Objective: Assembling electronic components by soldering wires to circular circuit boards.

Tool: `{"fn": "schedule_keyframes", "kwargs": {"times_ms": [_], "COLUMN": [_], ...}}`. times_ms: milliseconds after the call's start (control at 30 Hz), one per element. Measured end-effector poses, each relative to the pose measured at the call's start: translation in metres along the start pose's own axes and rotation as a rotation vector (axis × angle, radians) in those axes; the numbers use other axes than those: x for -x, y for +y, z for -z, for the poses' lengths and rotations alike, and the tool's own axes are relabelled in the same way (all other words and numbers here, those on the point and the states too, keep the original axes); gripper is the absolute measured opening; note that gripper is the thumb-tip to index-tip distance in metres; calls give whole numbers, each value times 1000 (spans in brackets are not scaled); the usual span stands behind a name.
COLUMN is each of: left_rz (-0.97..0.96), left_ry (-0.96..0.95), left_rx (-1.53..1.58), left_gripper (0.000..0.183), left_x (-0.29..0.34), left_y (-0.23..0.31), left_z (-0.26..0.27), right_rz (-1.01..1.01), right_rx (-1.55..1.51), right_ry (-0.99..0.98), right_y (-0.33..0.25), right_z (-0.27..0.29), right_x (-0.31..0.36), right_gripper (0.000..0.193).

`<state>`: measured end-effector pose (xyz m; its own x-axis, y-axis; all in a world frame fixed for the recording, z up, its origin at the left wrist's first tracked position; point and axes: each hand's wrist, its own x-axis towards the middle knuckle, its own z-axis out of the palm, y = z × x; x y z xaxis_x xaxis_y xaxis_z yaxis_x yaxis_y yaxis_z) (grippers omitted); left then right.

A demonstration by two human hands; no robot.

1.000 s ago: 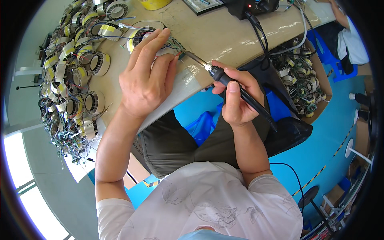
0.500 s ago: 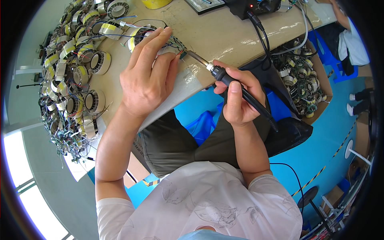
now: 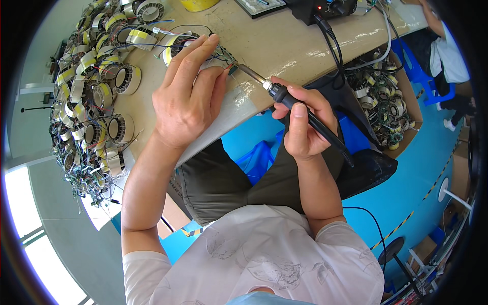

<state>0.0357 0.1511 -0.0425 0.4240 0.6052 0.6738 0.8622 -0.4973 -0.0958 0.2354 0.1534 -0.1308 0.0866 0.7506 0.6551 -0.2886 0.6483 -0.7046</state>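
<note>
In my right hand [image 3: 307, 122] is a soldering iron [image 3: 287, 96], gripped by its black handle. The iron's metal tip slants up to the left and meets a small green circuit board [image 3: 233, 70] with thin wires, or lies very close to it. My left hand [image 3: 188, 94] lies over the work at the table's near edge, thumb and finger pinched beside the board; what they pinch is hidden. Just past its fingers sits a ring-shaped coil [image 3: 170, 51] with yellow tape, partly covered by the hand, with blue and white wires running from it.
Many similar wound coils [image 3: 101, 94] are heaped along the table's left side. A black box with a red light [image 3: 325, 10] stands at the far edge, cabled. A yellow roll [image 3: 199, 4] is at the back. At right, a cardboard box [image 3: 414, 109] of coils stands near a blue stool [image 3: 414, 66].
My hands, the soldering iron and the coil stay in practically the same place. At the far right, another person's legs and shoes have shifted.
</note>
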Motion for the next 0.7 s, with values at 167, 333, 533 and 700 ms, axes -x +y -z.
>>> {"fn": "schedule_keyframes", "kwargs": {"times_ms": [167,333,533,700], "left_rz": [6,3,14,-7], "left_ry": [-6,-9,-11,5], "left_rx": [0,-3,7,-7], "left_gripper": [17,16,17,16], "left_x": [0,0,0,-1], "left_y": [1,0,2,0], "left_z": [1,1,1,-1], "right_rz": [-6,-3,-22,0], "right_rx": [-8,20,-14,22], "right_ry": [-6,13,43,42], "right_y": [-1,-3,-4,-1], "right_z": [0,0,-1,0], "right_x": [0,-2,-1,-1], "right_gripper": [20,18,17,18]}}
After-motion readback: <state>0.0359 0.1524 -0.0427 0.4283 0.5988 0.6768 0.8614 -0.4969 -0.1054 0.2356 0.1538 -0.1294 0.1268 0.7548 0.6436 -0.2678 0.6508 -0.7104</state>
